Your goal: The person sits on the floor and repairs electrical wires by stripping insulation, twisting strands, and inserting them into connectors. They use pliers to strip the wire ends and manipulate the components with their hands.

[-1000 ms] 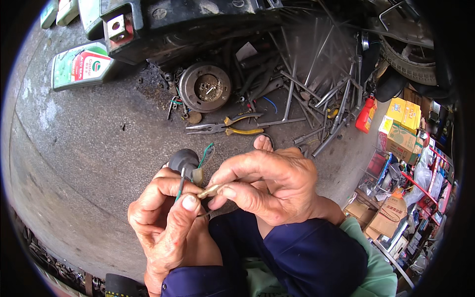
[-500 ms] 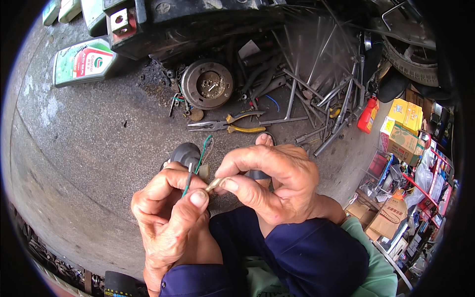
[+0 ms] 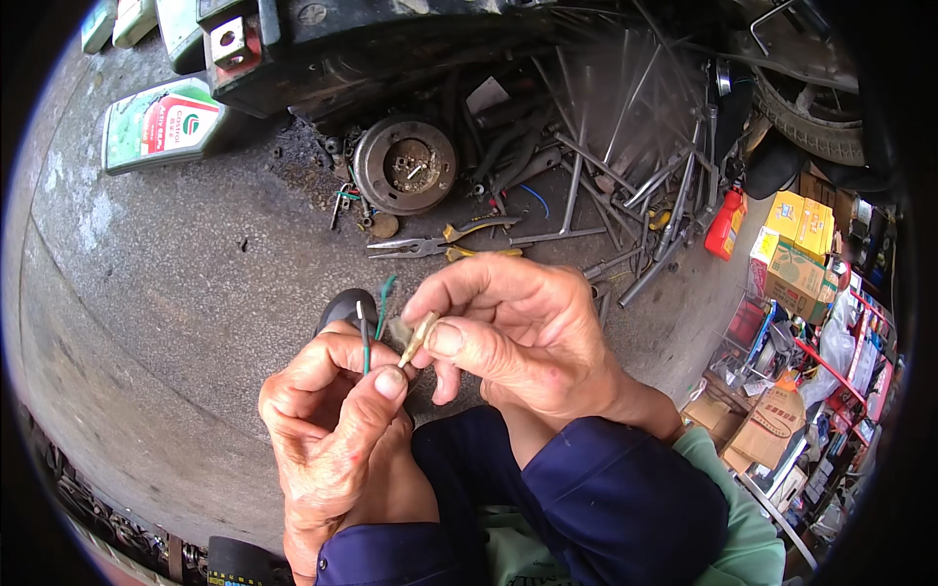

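Note:
My left hand (image 3: pixel 337 420) is closed, thumb against forefinger, on a green wire (image 3: pixel 366 347) with a pale, thin tip that stands up past the fingers. A second green strand (image 3: pixel 385 305) rises beside it. Between the two hands is a small tan, sleeve-like piece (image 3: pixel 420 337), tilted, its lower end at my left thumb tip. My right hand (image 3: pixel 532 342) pinches that piece between thumb and forefinger, its other fingers curled loosely. Just beyond the hands, long-nose pliers (image 3: pixel 405 248) with yellow handles lie on the floor, partly hidden by my right hand.
A round metal drum (image 3: pixel 369 181) with small parts inside sits ahead. Piled metal rods and socket tools (image 3: pixel 576 156) lie ahead right. A green bottle (image 3: pixel 161 127) lies at the far left, under a dark vehicle body (image 3: pixel 391 44). Cartons (image 3: pixel 801 278) and a red bottle (image 3: pixel 725 227) stand right.
My right hand has risen slightly, tipping the tan piece more upright. The green wire in my left hand now points straighter up. The second strand has shifted left.

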`<action>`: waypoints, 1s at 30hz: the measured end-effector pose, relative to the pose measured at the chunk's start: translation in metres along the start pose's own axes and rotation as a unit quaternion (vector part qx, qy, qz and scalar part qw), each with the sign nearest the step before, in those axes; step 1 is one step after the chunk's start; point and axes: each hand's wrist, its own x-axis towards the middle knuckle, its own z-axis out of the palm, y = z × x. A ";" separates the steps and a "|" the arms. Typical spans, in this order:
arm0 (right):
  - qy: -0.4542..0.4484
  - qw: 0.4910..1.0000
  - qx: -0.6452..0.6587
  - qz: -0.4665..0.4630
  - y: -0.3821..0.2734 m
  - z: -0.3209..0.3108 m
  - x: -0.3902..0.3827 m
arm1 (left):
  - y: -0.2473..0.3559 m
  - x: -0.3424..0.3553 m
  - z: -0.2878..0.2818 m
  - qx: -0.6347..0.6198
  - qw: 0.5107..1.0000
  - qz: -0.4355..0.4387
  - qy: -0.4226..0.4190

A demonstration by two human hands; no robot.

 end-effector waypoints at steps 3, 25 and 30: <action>-0.049 0.999 -0.013 -0.015 0.004 -0.005 0.001 | 0.000 0.000 0.003 -0.061 0.998 0.001 0.001; -0.060 0.973 -0.151 -0.162 0.000 0.014 0.005 | 0.000 -0.005 0.005 -0.143 0.989 0.038 0.005; -0.021 0.977 -0.131 -0.167 0.002 0.016 0.004 | 0.006 -0.003 0.005 -0.140 0.990 0.025 -0.014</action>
